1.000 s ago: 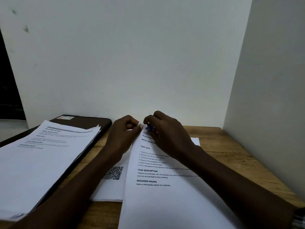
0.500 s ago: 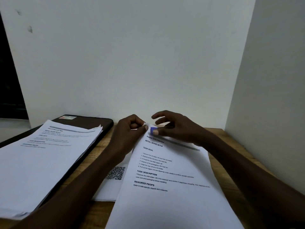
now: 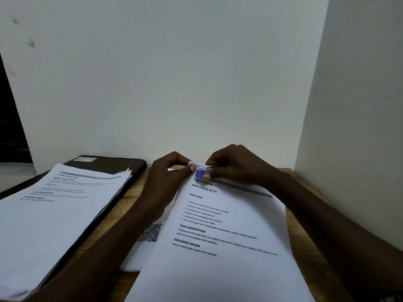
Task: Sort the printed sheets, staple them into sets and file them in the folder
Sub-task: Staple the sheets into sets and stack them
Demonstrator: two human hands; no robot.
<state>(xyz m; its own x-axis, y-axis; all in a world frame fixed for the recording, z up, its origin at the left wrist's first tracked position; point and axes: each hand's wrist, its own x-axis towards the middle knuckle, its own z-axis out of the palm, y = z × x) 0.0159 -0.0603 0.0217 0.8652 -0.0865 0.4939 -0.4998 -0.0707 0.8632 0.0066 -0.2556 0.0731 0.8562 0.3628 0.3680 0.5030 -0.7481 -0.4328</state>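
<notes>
Right hand point(image 3: 237, 166) has closed up since half a second ago: fingers were spread, now curled over the sheet corner. Left hand point(image 3: 168, 177) unchanged.

Wooden counter point(image 3: 124, 205) in a white corner. Far left, the sorted stack point(image 3: 54, 214) lies on the dark folder point(image 3: 122, 165); its print is blurred. The folder has a small label point(image 3: 85, 159), unreadable.

The held set point(image 3: 218, 247) lies centre, on the counter. Its top-left corner is lifted and pinched by the left hand. The right hand pinches a small blue piece point(image 3: 200, 172) on that corner; stapler or clip, cannot tell.

Under it a QR sheet point(image 3: 150, 233) shows partly.

Handling, judged: paper is light and floppy, and sheets slip over each other. It is best gripped tight at the corner beside the fastening point, edges squared first. Creases easily.

Readable on the top sheet: "INITIAL SCENE SETUP", "TASK GOAL", "TASK DESCRIPTION", "REQUIRED PROPS". The title is partly covered and ends "Paper Roll". List line: "Remove the old paper roll core from the holder".
</notes>
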